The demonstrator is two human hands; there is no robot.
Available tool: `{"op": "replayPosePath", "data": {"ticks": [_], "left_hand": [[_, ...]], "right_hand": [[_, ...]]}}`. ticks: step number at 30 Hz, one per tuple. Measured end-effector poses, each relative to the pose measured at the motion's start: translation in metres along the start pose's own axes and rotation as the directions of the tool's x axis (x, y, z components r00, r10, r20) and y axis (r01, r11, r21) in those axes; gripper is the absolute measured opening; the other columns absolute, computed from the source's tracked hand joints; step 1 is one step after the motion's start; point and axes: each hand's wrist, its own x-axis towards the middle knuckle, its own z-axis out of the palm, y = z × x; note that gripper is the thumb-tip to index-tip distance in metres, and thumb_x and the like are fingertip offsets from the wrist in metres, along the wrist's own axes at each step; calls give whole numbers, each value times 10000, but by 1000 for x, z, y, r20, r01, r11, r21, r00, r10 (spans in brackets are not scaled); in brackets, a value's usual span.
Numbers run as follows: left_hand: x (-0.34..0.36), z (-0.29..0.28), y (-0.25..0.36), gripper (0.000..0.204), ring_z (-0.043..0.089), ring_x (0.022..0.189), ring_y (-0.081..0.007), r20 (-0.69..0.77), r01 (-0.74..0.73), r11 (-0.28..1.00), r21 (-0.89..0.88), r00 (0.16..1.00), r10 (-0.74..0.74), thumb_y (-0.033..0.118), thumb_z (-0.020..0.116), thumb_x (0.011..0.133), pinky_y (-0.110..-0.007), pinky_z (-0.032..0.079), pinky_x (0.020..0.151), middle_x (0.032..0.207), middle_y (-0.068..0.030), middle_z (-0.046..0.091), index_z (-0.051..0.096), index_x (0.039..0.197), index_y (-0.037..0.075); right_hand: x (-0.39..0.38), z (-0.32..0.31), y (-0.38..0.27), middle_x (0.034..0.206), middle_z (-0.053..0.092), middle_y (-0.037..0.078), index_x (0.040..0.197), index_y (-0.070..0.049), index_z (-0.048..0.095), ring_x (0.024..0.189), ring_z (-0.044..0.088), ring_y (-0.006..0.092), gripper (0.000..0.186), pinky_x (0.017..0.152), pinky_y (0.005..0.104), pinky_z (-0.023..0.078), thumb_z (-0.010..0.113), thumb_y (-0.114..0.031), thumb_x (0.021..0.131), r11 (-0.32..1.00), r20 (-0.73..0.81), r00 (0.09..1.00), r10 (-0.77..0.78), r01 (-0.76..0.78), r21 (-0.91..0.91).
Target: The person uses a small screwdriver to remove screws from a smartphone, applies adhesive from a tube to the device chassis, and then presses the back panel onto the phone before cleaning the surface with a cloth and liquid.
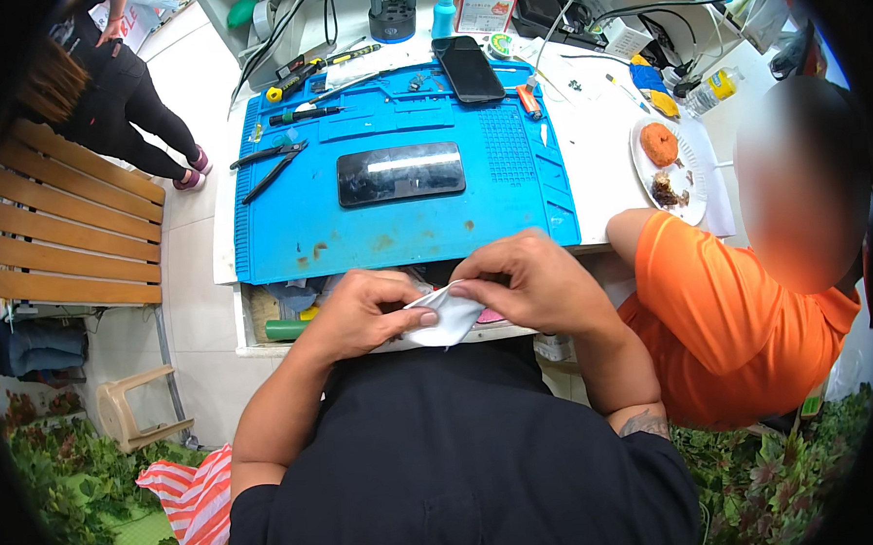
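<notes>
Between my two hands is a small white piece, thin and soft-looking like a cloth or a packet; I cannot tell which (448, 319). My left hand (375, 312) pinches its left edge between thumb and fingers. On the other side my right hand (526, 280) grips its upper right corner. Both hands are above an open drawer (254, 324) at the table's front edge. Beyond them a black smartphone (401, 175) lies flat on a blue repair mat (357, 239), its glossy face reflecting light.
Black-handled pliers (274, 169) and screwdrivers (305, 115) lie on the mat's left side. A second phone (469, 69) rests at its far edge. To the right, a person in an orange shirt (720, 299) sits near a plate of food (691, 198). Another person (122, 101) stands far left by a slatted bench (75, 244).
</notes>
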Motion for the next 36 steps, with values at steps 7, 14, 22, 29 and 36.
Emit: {"op": "replayPosePath", "data": {"ticks": [7, 14, 22, 29, 36], "left_hand": [[-29, -16, 8, 531, 804, 1043, -329, -122, -237, 884, 403, 943, 308, 280, 1005, 822, -394, 641, 910, 1186, -128, 816, 826, 1278, 76], [-3, 1, 12, 554, 768, 1083, -162, -44, -91, 975, -201, 996, 84, 203, 953, 930, -323, 603, 959, 1202, -97, 829, 755, 1419, 32], [-9, -37, -28, 191, 732, 850, -104, -431, -147, 845, -514, 896, -107, 151, 770, 1091, -280, 584, 774, 991, -70, 820, 798, 1150, -29], [5, -70, -28, 313, 819, 1038, -251, -639, -307, 847, -435, 767, -50, 199, 687, 1147, -408, 705, 869, 1192, -177, 813, 711, 1316, -63], [6, -74, -25, 365, 802, 1164, -333, -658, -372, 713, -594, 734, -165, 175, 634, 1168, -484, 713, 929, 1324, -216, 770, 647, 1446, -62]], "right_hand": [[-14, -18, 1, 890, 807, 170, 1002, -2, 841, 746, 769, 324, 88, 677, 400, 592, 842, -75, 951, 978, -63, 991, -118, 105, -183], [19, 2, -18, 855, 786, 152, 1029, -12, 836, 734, 755, 343, 122, 668, 427, 581, 844, -104, 950, 948, 142, 968, -206, 233, -218], [133, -35, 55, 835, 752, 81, 1127, 20, 819, 767, 668, 119, 234, 712, 314, 553, 809, -195, 1035, 983, -565, 805, -181, 131, -129], [290, -120, 118, 1041, 839, 262, 1147, 13, 838, 1038, 826, 433, 658, 957, 528, 634, 968, -537, 812, 849, -764, 633, -125, -330, -412], [321, -127, 134, 1070, 855, 229, 1126, -90, 886, 1041, 838, 402, 651, 890, 519, 656, 956, -637, 780, 633, -762, 646, 42, -608, -480]]}}
